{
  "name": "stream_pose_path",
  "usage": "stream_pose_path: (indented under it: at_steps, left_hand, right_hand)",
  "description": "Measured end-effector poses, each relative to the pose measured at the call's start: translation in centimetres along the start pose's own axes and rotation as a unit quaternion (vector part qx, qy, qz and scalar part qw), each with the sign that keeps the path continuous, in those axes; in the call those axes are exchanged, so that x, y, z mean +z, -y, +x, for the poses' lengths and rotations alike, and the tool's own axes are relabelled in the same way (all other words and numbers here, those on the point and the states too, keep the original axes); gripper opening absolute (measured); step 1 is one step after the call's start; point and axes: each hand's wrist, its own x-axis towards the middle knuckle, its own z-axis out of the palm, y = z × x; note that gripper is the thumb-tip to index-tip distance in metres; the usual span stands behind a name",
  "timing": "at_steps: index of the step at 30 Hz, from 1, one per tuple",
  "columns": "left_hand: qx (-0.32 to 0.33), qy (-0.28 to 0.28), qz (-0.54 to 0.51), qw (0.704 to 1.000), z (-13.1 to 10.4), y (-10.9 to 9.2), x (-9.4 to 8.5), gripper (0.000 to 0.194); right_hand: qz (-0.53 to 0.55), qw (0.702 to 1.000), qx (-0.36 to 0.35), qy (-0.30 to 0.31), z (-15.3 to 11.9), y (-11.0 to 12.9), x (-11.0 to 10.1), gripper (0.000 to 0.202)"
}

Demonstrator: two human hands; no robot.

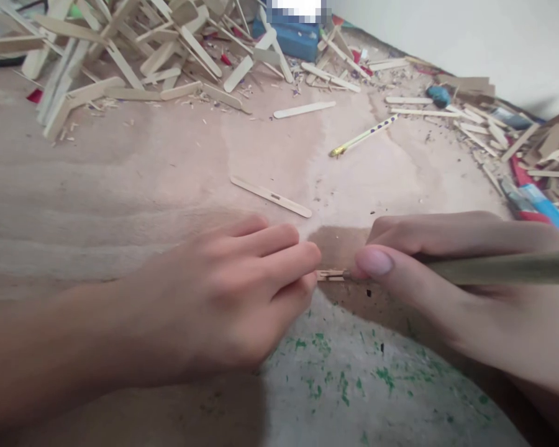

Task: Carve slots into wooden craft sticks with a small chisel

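"What's around the work, nearest first?"

"Closest to me, green flecks (384,375) speckle the worktop (121,205). Just beyond the left hand (242,279) lies a loose stick (271,196), slanting, with a dark mark at its middle. On the right, just past the right hand (489,316), I see a light-blue strip (547,205)."

"And farther off?"

"A spotted rod (366,135) with a yellowish end, then a plain stick (304,110). Wooden sticks crowd the right edge in a heap (545,146). A larger tangle of sticks (121,53) fills the far left, with a blue block (286,40) near its right end."

"What blocks your view?"

"The hands themselves. The left fingers cover the left part of the narrow stick (331,275), and the right fingers hide some of the tool (507,268)."

"So tell me the hands."

"My right is closed around the tool, thumb laid along the near side, the thin tip pointing left onto the narrow stick. My left has its fingers folded in, holding that stick down on the worktop; I can't tell how they meet underneath."

"Where exactly is the narrow stick?"

"Between the two hands, near the middle, a short stretch showing, with a dark line along it."
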Motion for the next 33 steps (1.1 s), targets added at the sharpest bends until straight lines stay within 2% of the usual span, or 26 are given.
stream_pose_path:
  at_steps: [5, 9, 11, 15, 18, 22, 25, 27, 28, 30, 33]
  left_hand:
    - [-0.015, -0.010, 0.010, 1.000, 0.0, -0.4, 0.2, 0.043]
    - [-0.008, -0.032, 0.017, 0.999, 0.2, -0.7, 0.6, 0.046]
    - [0.000, -0.044, 0.017, 0.999, 0.1, -0.7, 0.7, 0.047]
    - [0.009, -0.041, 0.020, 0.999, -0.2, -0.4, 0.9, 0.040]
    - [0.013, -0.023, 0.039, 0.999, -0.3, -0.7, 0.7, 0.028]
    - [0.024, -0.031, 0.052, 0.998, -0.2, -2.1, 0.3, 0.023]
    - [0.017, -0.017, -0.028, 0.999, -0.2, -2.7, 0.3, 0.029]
    - [0.016, -0.039, -0.043, 0.998, -0.3, -2.4, 0.3, 0.025]
    - [0.009, -0.069, -0.026, 0.997, -0.3, -2.1, 0.3, 0.024]
    - [-0.011, -0.052, -0.013, 0.998, -0.3, -1.3, 0.1, 0.018]
    - [-0.051, -0.012, -0.020, 0.998, 0.1, -0.7, -0.4, 0.013]
  right_hand:
    - [-0.022, 0.999, -0.016, 0.030, 0.1, 0.5, 0.2, 0.028]
    - [-0.040, 0.996, -0.070, 0.045, 0.2, 0.8, 1.2, 0.048]
    - [-0.087, 0.988, -0.115, 0.047, 0.1, 1.0, 1.6, 0.050]
    - [-0.196, 0.963, -0.167, 0.076, -0.6, 1.1, 1.7, 0.036]
    - [-0.232, 0.952, -0.193, 0.046, -1.6, 1.2, 1.1, 0.019]
    - [-0.166, 0.977, -0.125, 0.045, -2.7, 1.4, 0.4, 0.011]
    - [-0.082, 0.995, -0.028, 0.057, -2.9, 1.3, 0.2, 0.014]
    - [-0.034, 0.997, 0.030, 0.061, -2.9, 1.4, 0.2, 0.016]
    - [-0.018, 0.997, 0.051, 0.057, -2.9, 1.6, 0.2, 0.016]
    - [0.002, 0.998, 0.059, 0.031, -2.9, 2.3, 0.0, 0.016]
    - [-0.038, 0.997, 0.067, -0.026, -2.9, 3.8, -1.1, 0.033]
